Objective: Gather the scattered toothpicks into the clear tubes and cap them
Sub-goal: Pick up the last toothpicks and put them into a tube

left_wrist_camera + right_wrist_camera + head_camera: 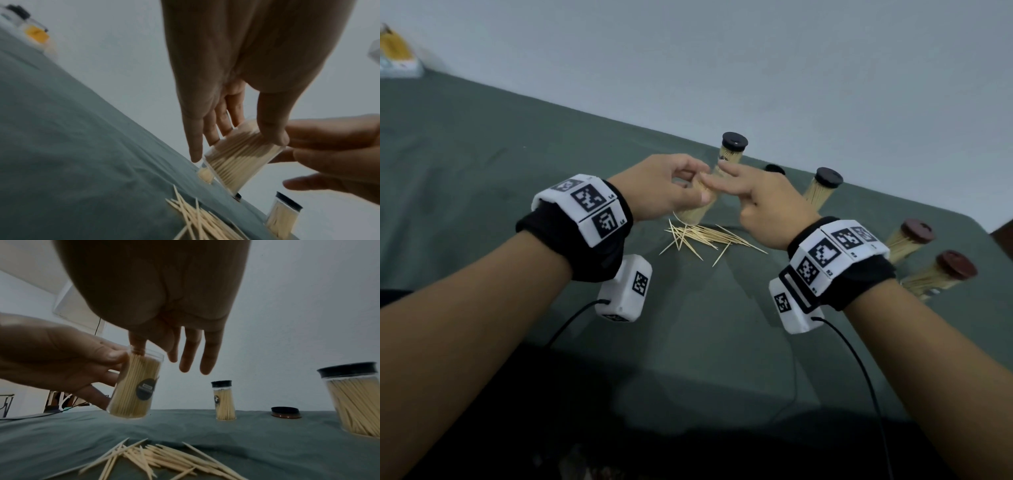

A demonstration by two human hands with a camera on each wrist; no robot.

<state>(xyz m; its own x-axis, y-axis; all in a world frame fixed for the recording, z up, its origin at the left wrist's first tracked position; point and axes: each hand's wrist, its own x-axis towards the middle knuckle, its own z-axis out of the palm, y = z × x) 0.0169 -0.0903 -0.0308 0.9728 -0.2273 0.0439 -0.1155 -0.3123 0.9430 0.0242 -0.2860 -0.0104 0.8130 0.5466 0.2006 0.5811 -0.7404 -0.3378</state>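
Your head camera looks down and forward over both forearms at the green-clothed table [482, 154]. Your wrist cameras sit low and close under each palm, facing the wall. All three share the loose pile of pale wooden toothpicks [702, 236].

Surface: a table [482, 164] under a dull green cloth, creased and running back to a pale wall.
Centre: loose toothpicks [705, 238] lie in a fanned, crossing heap on the cloth.
Back edge: two black-capped tubes [731, 149] [822, 186] stand upright, packed with toothpicks, and a loose black cap [285, 412] sits between them.
Right side: two brown-capped tubes [909, 240] [941, 274], also full.
Far left corner: a yellow-and-white item [397, 54], too blurred to identify.
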